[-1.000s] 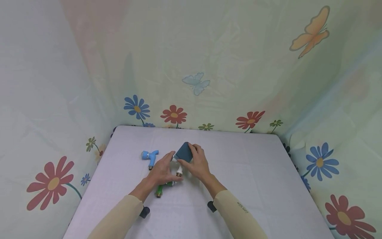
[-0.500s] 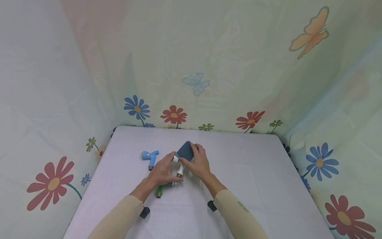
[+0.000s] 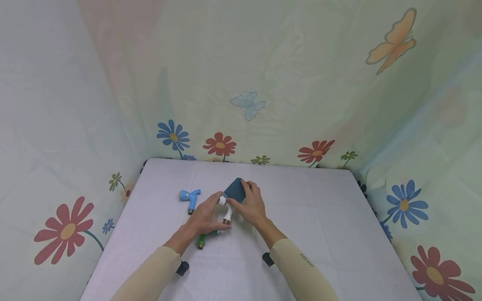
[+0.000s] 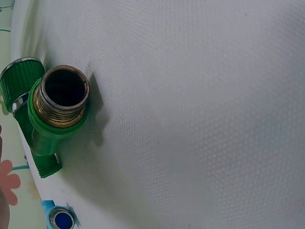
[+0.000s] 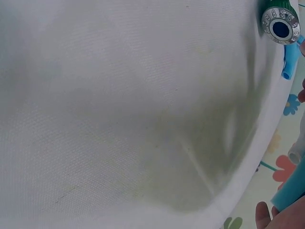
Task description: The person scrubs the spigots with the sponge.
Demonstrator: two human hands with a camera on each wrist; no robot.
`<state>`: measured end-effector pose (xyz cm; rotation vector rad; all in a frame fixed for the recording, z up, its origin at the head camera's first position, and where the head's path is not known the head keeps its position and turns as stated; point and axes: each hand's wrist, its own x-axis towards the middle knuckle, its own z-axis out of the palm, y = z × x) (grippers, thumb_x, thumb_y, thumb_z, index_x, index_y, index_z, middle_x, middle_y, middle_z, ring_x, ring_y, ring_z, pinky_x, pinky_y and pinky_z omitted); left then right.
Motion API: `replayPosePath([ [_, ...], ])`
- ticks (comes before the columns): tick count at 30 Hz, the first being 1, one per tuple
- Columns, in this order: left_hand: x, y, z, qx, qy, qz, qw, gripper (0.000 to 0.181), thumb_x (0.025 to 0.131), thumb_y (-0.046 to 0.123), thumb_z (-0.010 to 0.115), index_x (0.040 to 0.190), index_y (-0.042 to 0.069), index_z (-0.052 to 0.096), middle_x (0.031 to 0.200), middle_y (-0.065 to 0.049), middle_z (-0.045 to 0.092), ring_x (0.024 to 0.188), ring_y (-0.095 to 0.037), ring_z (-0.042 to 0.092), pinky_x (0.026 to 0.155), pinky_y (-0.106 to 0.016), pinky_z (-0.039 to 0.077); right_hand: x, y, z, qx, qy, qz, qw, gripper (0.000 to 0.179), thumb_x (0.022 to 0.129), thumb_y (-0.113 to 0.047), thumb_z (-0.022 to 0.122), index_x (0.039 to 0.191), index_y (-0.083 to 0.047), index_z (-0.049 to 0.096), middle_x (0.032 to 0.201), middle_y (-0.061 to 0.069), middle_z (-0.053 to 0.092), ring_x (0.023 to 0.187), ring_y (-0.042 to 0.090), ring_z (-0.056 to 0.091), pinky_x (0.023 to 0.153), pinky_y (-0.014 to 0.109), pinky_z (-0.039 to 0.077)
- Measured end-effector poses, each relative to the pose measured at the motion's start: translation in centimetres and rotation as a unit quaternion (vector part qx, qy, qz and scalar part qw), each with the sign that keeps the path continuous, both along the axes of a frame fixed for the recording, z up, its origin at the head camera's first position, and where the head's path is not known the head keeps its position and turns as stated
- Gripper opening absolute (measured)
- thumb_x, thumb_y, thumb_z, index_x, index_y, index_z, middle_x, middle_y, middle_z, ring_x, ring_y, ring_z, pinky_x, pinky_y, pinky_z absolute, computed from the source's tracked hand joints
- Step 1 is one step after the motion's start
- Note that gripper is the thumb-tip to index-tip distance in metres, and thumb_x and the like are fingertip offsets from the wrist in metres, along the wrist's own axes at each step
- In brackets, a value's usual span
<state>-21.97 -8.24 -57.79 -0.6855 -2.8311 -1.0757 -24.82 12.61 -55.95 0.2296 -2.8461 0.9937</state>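
Shifted slightly rightward since the earlier frame: white tap [image 3: 228, 213], blue-grey pad [image 3: 235, 190]. Left to right: blue tap [image 3: 191, 199], lying loose; green tap [image 3: 201, 241], partly hidden; left hand [image 3: 205, 215], fingers and thumb clamped on white tap; right hand [image 3: 251, 204], pinching blue-grey pad (apparently against white tap). Step in hand, seemingly: working pad over tap. Next move calls for steady grips.

White cloth [image 5: 95, 71] — green tap [image 5: 281, 23] upper right, blue tap [image 5: 289, 61] below — teal piece [image 5: 290, 188] lower.
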Motion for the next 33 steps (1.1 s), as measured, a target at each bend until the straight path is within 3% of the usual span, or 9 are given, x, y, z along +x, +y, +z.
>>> replayPosePath([
  [10, 0.0, 0.0, 0.1, -0.005, -0.010, 0.008, 0.9999, 0.117, 0.069, 0.048, 0.096, 0.160, 0.012, 0.033, 0.159, -0.011, 0.047, 0.144, -0.030, 0.051, 0.114, -0.049, 0.048, 0.2, 0.1, -0.1, -0.017, 0.002, -0.008, 0.9998, 0.095, 0.086, -0.062, 0.077, 0.161, -0.018, 0.039, 0.159, 0.012, 0.040, 0.144, 0.032, 0.043, 0.114, 0.052, 0.047],
  [19, -0.2, -0.6, 0.1, 0.008, -0.037, 0.049, 0.9981, 0.121, 0.070, 0.050, 0.095, 0.163, 0.010, 0.029, 0.162, -0.011, 0.044, 0.148, -0.030, 0.047, 0.117, -0.052, 0.045, 0.9, 0.4, -0.4, -0.042, 0.022, 0.044, 0.9979, 0.091, 0.086, -0.053, 0.080, 0.161, -0.021, 0.040, 0.160, 0.009, 0.039, 0.145, 0.030, 0.042, 0.116, 0.053, 0.046],
  [28, -0.4, -0.7, -0.1, 0.044, -0.019, 0.064, 0.9968, 0.116, 0.069, 0.045, 0.097, 0.161, 0.014, 0.032, 0.154, -0.011, 0.051, 0.140, -0.030, 0.053, 0.112, -0.054, 0.049, 1.4, 0.4, -0.7, -0.042, 0.029, 0.078, 0.9957, 0.091, 0.085, -0.053, 0.081, 0.159, -0.021, 0.041, 0.160, 0.008, 0.039, 0.145, 0.030, 0.042, 0.116, 0.053, 0.046],
  [33, -0.5, -0.7, 0.0, 0.041, -0.010, 0.075, 0.9963, 0.118, 0.069, 0.048, 0.096, 0.161, 0.012, 0.031, 0.155, -0.013, 0.051, 0.141, -0.031, 0.053, 0.112, -0.053, 0.050, 1.6, 0.4, -0.8, -0.039, 0.033, 0.090, 0.9947, 0.090, 0.084, -0.052, 0.082, 0.159, -0.022, 0.042, 0.159, 0.008, 0.040, 0.145, 0.029, 0.043, 0.116, 0.052, 0.046],
])
